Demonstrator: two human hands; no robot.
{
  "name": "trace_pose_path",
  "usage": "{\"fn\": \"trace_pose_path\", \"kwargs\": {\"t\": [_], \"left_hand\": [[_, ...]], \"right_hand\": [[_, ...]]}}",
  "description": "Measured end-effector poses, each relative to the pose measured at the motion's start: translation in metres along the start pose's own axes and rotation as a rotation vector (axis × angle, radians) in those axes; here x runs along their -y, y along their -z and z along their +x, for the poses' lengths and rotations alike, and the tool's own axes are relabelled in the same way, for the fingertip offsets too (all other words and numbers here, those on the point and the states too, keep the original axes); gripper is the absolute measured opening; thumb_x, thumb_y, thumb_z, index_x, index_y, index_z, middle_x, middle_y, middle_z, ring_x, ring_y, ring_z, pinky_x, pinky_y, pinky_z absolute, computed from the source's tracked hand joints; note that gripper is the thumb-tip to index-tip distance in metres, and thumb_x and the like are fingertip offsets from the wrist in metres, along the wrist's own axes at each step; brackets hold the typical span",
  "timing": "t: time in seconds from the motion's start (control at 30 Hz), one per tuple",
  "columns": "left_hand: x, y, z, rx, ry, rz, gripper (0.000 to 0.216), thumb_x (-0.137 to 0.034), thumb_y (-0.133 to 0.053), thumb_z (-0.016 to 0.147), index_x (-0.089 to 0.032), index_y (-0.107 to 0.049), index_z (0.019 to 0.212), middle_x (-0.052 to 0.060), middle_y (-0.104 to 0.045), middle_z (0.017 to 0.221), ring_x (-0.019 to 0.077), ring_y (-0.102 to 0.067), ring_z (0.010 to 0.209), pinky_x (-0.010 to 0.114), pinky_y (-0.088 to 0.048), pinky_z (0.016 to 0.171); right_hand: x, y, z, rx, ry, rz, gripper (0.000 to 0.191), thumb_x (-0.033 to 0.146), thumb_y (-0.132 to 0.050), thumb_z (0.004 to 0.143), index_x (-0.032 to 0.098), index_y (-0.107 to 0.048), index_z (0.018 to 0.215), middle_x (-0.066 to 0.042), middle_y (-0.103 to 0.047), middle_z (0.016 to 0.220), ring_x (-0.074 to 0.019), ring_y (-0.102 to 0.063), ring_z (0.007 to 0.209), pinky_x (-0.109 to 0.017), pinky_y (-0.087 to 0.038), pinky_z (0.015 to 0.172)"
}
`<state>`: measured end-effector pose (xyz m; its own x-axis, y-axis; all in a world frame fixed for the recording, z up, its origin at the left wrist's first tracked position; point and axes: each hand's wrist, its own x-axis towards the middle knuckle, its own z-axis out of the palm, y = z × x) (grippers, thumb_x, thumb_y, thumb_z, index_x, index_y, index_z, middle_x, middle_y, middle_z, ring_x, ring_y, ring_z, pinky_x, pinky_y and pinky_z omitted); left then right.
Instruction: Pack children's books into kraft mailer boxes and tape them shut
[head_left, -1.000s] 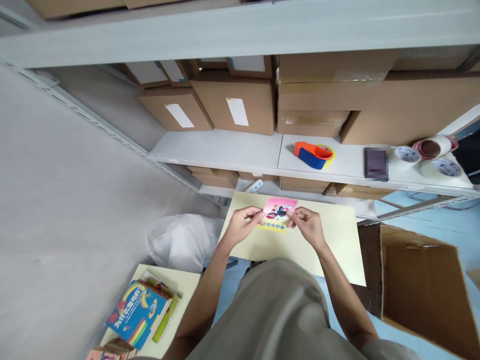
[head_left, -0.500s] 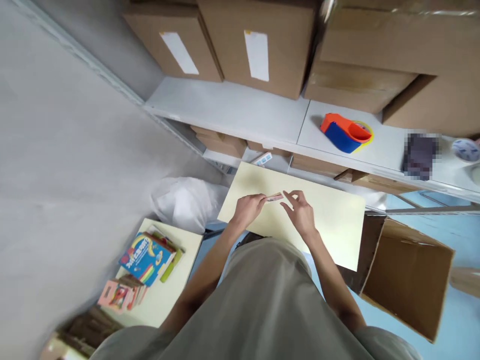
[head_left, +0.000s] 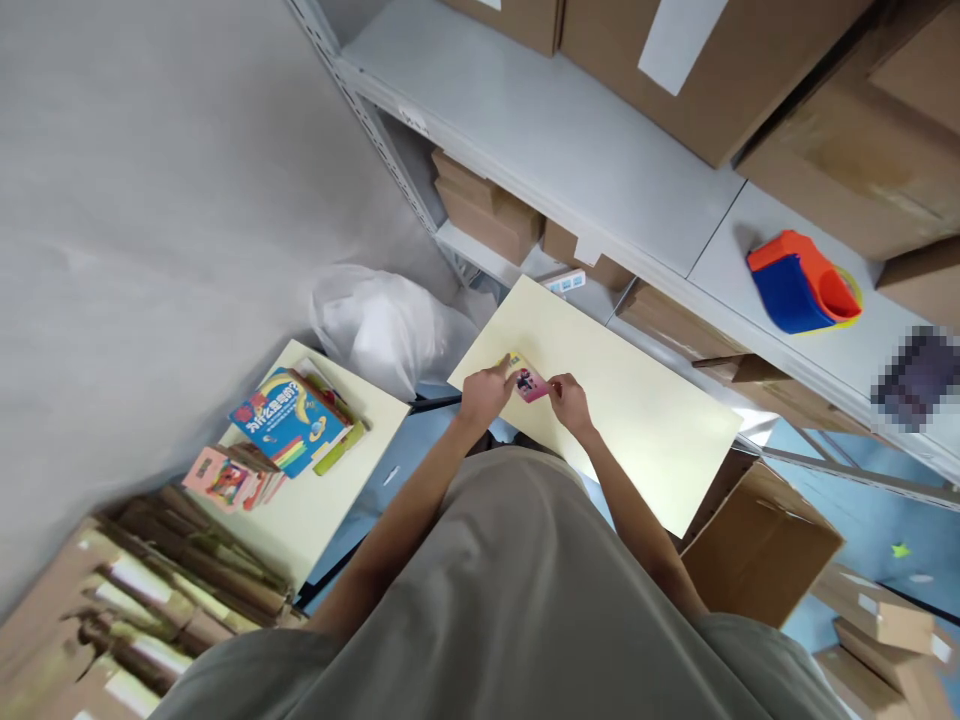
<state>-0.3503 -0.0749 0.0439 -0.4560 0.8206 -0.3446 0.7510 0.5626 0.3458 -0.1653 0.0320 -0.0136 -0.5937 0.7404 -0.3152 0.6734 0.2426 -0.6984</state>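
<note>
A small pink and yellow picture card (head_left: 527, 382) lies low over the pale yellow table top (head_left: 637, 420), near its left end. My left hand (head_left: 482, 393) pinches the card's left edge with curled fingers. My right hand (head_left: 569, 400) grips its right edge, fingers closed. Both forearms reach forward from my grey shirt.
A second small table (head_left: 322, 500) to my left carries a blue picture book (head_left: 289, 420) and a stack of thin booklets (head_left: 225, 478). A white bag (head_left: 382, 325) lies on the floor. A grey shelf (head_left: 600, 160) holds cardboard boxes and an orange-blue tape dispenser (head_left: 802, 285). An open carton (head_left: 757, 545) stands at right.
The view has swung left and down. The card, held upright a second ago, now lies flat near the table, and both hands have moved to the table's left end.
</note>
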Motion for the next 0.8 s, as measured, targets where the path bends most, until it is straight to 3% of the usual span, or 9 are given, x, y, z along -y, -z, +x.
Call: {"fn": "trace_pose_path", "kwargs": {"t": [0.1,0.17,0.27,0.33,0.43,0.6,0.7,0.8], "left_hand": [[0.031,-0.009,0.021,-0.059,0.122,-0.239,0.054,-0.045,-0.058,0.111,-0.013,-0.064,0.154,0.02,-0.083,0.12,0.033,-0.08,0.112,0.037,-0.057,0.1],[0.045,-0.017,0.039,-0.006,0.12,-0.458,0.049,-0.04,-0.066,0.106,-0.014,-0.068,0.148,0.019,-0.082,0.127,0.0302,-0.081,0.108,0.036,-0.058,0.1],[0.055,-0.027,0.065,0.111,0.114,-0.781,0.038,-0.038,-0.072,0.101,-0.017,-0.077,0.133,0.013,-0.084,0.117,0.0245,-0.083,0.093,0.031,-0.062,0.087],[0.058,-0.027,0.081,0.123,0.094,-0.889,0.029,-0.037,-0.072,0.098,-0.019,-0.082,0.119,0.009,-0.085,0.106,0.0238,-0.083,0.089,0.03,-0.062,0.082],[0.064,-0.02,0.104,0.12,0.044,-0.898,0.024,-0.031,-0.072,0.094,-0.019,-0.085,0.112,0.008,-0.085,0.097,0.0262,-0.082,0.091,0.032,-0.063,0.084],[0.084,-0.005,0.131,0.19,-0.005,-0.714,0.031,-0.023,-0.074,0.091,-0.02,-0.083,0.121,0.01,-0.084,0.122,0.0298,-0.081,0.111,0.034,-0.062,0.097],[0.117,-0.004,0.131,0.213,0.065,-0.65,0.034,-0.022,-0.075,0.09,-0.018,-0.081,0.124,0.014,-0.082,0.127,0.0331,-0.077,0.119,0.04,-0.059,0.107],[0.173,-0.007,0.117,0.137,0.191,-0.628,0.042,-0.022,-0.071,0.094,-0.016,-0.074,0.135,0.019,-0.075,0.141,0.0358,-0.069,0.134,0.047,-0.051,0.12]], "right_hand": [[0.006,-0.013,0.018,-0.082,-0.255,0.322,0.028,0.044,-0.062,0.099,0.018,-0.073,0.097,-0.007,-0.074,0.088,-0.0201,-0.067,0.077,-0.031,-0.055,0.073],[0.014,-0.021,0.028,-0.123,-0.363,0.485,0.034,0.052,-0.066,0.094,0.019,-0.073,0.094,-0.003,-0.069,0.076,-0.0181,-0.062,0.069,-0.03,-0.051,0.065],[0.03,-0.031,0.041,-0.191,-0.402,0.63,0.036,0.054,-0.072,0.087,0.018,-0.072,0.091,0.001,-0.062,0.068,-0.0154,-0.056,0.065,-0.028,-0.048,0.061],[0.04,-0.036,0.05,-0.242,-0.396,0.685,0.035,0.052,-0.075,0.084,0.018,-0.073,0.09,0.002,-0.061,0.067,-0.0141,-0.054,0.064,-0.027,-0.047,0.06],[0.052,-0.04,0.065,-0.32,-0.456,0.667,0.038,0.055,-0.076,0.084,0.018,-0.074,0.093,0.002,-0.062,0.069,-0.0128,-0.055,0.064,-0.025,-0.048,0.059],[0.068,-0.057,0.082,-0.344,-0.604,0.537,0.051,0.061,-0.083,0.08,0.017,-0.074,0.102,0.0,-0.066,0.073,-0.0139,-0.06,0.06,-0.024,-0.044,0.052],[0.08,-0.079,0.082,-0.299,-0.651,0.449,0.051,0.057,-0.085,0.081,0.016,-0.073,0.109,-0.002,-0.071,0.083,-0.0139,-0.063,0.06,-0.024,-0.043,0.05],[0.096,-0.11,0.082,-0.21,-0.65,0.382,0.047,0.048,-0.082,0.086,0.014,-0.073,0.118,-0.008,-0.077,0.104,-0.0121,-0.067,0.063,-0.022,-0.044,0.052]]}}
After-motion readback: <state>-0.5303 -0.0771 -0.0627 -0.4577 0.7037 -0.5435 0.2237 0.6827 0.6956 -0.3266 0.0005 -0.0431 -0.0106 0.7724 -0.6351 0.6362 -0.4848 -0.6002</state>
